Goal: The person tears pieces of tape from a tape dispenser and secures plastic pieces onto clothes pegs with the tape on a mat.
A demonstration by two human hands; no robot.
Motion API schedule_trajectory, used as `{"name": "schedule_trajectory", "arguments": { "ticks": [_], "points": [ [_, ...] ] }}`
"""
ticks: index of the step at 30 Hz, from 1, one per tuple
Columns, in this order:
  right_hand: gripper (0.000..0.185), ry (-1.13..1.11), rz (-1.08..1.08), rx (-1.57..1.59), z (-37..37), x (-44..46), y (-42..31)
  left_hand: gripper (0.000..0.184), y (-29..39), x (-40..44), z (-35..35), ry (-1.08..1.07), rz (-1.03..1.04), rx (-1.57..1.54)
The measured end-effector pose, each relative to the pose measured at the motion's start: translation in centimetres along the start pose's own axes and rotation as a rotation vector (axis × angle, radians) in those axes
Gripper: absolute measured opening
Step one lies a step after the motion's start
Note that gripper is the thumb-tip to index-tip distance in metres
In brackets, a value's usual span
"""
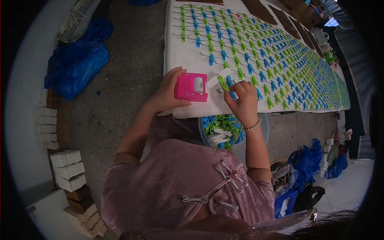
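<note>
My left hand point(170, 90) is closed round a bright pink plastic device point(191, 87) with a pale roller-like part, held over the near left edge of the white-covered table point(175, 60). To its right, my right hand point(235, 91) pinches a green clip point(223, 83). A flat white piece point(218, 78) lies beside that clip, close to the pink device but apart from it. Rows of green and blue clips point(273, 85) spread over the table to the right of my hands, several with thin pale stems.
Below the table edge stands a clear tub point(267, 134) of green, blue and white clips. Brown pieces point(260, 11) lie along the table's far side. Blue bags point(76, 66) sit on the floor at left, with stacked white blocks point(68, 170) lower left. More bags point(306, 162) are at lower right.
</note>
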State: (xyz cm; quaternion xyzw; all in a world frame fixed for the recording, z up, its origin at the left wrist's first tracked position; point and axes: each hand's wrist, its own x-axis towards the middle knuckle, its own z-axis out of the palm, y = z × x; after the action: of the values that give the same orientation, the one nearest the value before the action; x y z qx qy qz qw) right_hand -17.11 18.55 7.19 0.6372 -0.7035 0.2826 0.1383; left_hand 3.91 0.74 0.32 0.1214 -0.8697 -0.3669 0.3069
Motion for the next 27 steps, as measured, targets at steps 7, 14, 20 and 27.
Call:
{"name": "schedule_trajectory", "arguments": {
  "ticks": [7,14,20,27],
  "points": [
    [0.017,0.05,0.203,-0.042,5.8,2.3,2.9,0.117,-3.8,-0.4,1.7,-0.079,-0.108,0.046],
    [0.018,0.022,0.272,-0.146,9.7,3.1,3.6,0.114,-2.1,-1.5,1.1,-0.098,-0.151,0.069],
    [0.019,0.028,0.272,-0.208,10.7,3.3,3.4,0.113,-2.2,-2.3,1.3,-0.08,-0.136,0.093],
    [0.021,0.039,0.266,-0.251,10.8,3.2,3.5,0.113,-2.2,-2.2,1.3,-0.093,-0.141,0.105]
  ]
}}
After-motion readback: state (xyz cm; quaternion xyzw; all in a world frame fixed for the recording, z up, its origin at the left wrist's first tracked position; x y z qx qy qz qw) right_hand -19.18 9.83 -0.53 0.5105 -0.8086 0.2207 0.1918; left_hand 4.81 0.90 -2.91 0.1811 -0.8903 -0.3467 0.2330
